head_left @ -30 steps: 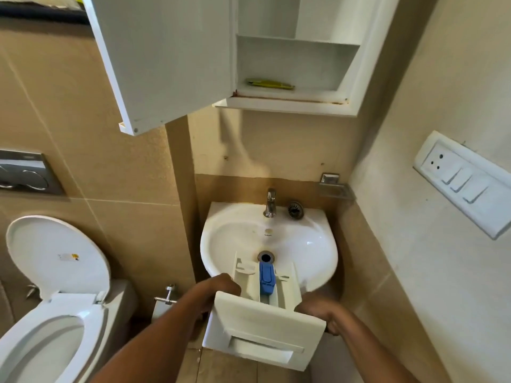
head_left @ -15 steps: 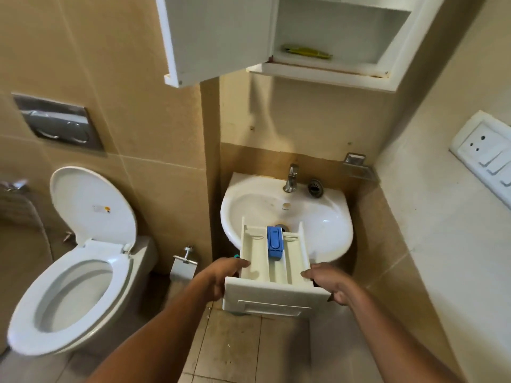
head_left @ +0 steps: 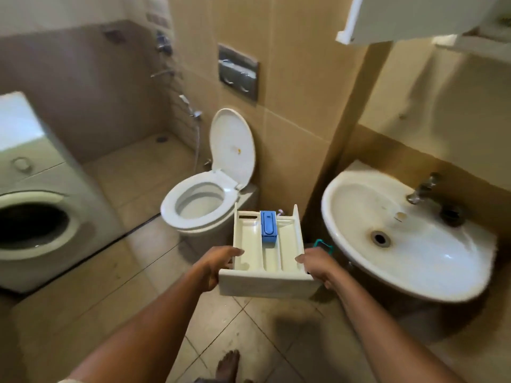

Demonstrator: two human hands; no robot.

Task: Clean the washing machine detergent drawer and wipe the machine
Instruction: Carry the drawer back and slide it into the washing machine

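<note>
I hold the white detergent drawer (head_left: 266,255) level in the air between the toilet and the sink, its front panel toward me. A blue insert (head_left: 268,226) sits in its middle compartment. My left hand (head_left: 218,262) grips the drawer's left side near the front, thumb over the rim. My right hand (head_left: 315,265) grips the right side the same way. A teal object (head_left: 322,244) peeks out behind my right hand. The washing machine (head_left: 41,194) stands at the left, its round door opening dark.
A white sink (head_left: 345,244) with a tap (head_left: 421,187) hangs on the right wall. An open-lidded toilet (head_left: 204,200) stands straight ahead. An open cabinet door (head_left: 414,17) juts out overhead at the top right. A shower area lies beyond, on the tiled floor (head_left: 249,341).
The view has swung left, away from the sink. The drawer has come out of the basin and now hangs over the floor, still in both hands. The washing machine has come into view.
</note>
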